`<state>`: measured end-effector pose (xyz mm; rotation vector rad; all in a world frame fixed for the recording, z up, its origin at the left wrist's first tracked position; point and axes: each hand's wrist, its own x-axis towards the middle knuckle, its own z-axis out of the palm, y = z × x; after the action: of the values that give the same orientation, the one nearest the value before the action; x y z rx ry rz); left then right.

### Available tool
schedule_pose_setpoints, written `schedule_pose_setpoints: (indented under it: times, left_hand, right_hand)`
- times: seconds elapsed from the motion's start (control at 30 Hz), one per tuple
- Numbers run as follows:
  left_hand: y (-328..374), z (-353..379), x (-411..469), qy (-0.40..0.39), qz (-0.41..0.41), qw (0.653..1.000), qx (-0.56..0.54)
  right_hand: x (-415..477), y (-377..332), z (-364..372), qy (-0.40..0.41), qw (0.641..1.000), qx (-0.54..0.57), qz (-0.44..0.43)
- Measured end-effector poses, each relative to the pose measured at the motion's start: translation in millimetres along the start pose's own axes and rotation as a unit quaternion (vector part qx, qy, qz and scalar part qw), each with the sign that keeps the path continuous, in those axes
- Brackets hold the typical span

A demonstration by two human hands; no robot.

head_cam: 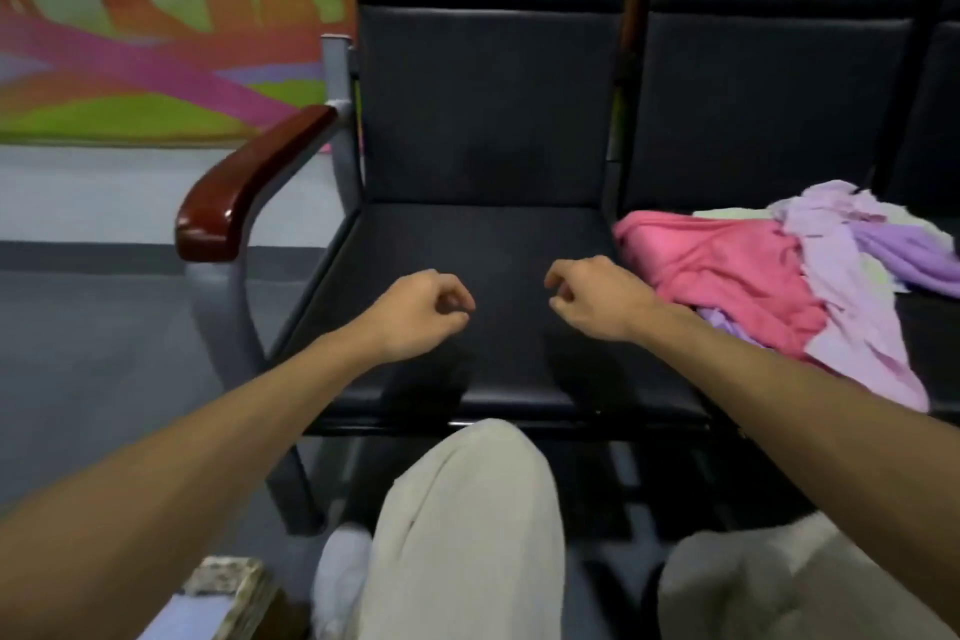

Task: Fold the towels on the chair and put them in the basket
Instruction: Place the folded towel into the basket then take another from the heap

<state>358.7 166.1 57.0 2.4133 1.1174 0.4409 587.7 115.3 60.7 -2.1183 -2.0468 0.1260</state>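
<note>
Towels (779, 286) lie in a loose, unfolded heap just right of the right hand (597, 299), on the second seat (927, 327) of a row of dark chairs. A pink towel (727, 276) is the nearest of them, its left edge just beside that hand's wrist and partly behind the forearm. A lilac towel (852, 317) is draped over it farther right, a deeper purple one (904, 250) lies beyond that, and a pale green one (732, 213) shows at the back of the heap.

Both hands hover over the first seat (467, 234), near each other but apart, knuckles up. The left hand (421, 314) has its fingers loosely curled with the thumb tip near the forefinger, and it holds nothing. The right hand has its fingers curled loosely too, tips pointing toward the left hand, and is likewise empty. Neither hand touches a towel.

Left of the left hand, a reddish wooden armrest (249, 182) curves forward on a grey metal frame. Below the hands are the person's knees in pale trousers (467, 509) and a light shoe (340, 572). Down by the left forearm sits a speckled rim (223, 582) (possibly the basket, though I cannot tell). A bright mural (156, 42) covers the wall beyond the armrest.
</note>
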Motion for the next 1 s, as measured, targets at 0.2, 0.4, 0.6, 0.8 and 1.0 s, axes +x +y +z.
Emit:
schedule_pose_setpoints:
  times: [0.2, 0.4, 0.6, 0.8, 1.0]
  left_hand:
    - [83.3, 60.2, 96.2, -0.064, 0.048, 0.995, -0.061]
    - [140.8, 133.2, 176.3, -0.104, 0.050, 0.989, -0.090]
    - [169.0, 194.0, 236.1, -0.126, -0.017, 0.990, -0.066]
    - [170.4, 220.8, 249.8, -0.026, -0.112, 0.991, -0.069]
    - [191.3, 173.4, 247.6, 0.049, -0.036, 0.986, -0.155]
  right_hand:
    - [-18.1, 131.2, -18.8, 0.089, 0.979, 0.049, 0.175]
    - [-31.4, 233.0, -13.2, 0.116, 0.945, 0.091, 0.291]
    - [-33.1, 271.4, 14.8, 0.111, 0.943, 0.101, 0.298]
    - [-28.8, 271.9, 14.7, 0.200, 0.924, 0.112, 0.306]
    - [-25.5, 257.2, -18.1, 0.305, 0.832, 0.306, 0.349]
